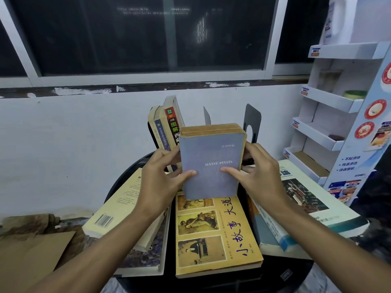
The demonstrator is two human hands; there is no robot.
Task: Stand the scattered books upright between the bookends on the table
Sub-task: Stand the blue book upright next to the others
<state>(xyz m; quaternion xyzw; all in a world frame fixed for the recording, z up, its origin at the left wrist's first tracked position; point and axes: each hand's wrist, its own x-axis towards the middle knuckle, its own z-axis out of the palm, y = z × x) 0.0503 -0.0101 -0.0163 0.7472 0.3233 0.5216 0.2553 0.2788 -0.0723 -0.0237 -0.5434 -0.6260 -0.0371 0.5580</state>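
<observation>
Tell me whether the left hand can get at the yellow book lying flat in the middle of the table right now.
Probably not yet: the left hand and right hand both hold the blue book upright. The yellow book lies uncovered just below, so once the left hand lets go, the way looks free.

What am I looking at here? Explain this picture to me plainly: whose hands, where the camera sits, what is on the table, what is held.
There is no machine here. A person wears a camera on the head, so this single picture looks forward and down along their own arms. The left hand and right hand hold a thick grey-blue book upright between them, above the round black table. Behind it, a few books already stand, leaning, near a black metal bookend. Other books lie flat: a yellow one with old photographs, a cream one with a barcode on the left, and a white and blue one on the right. A cardboard display shelf stands to the right.
</observation>
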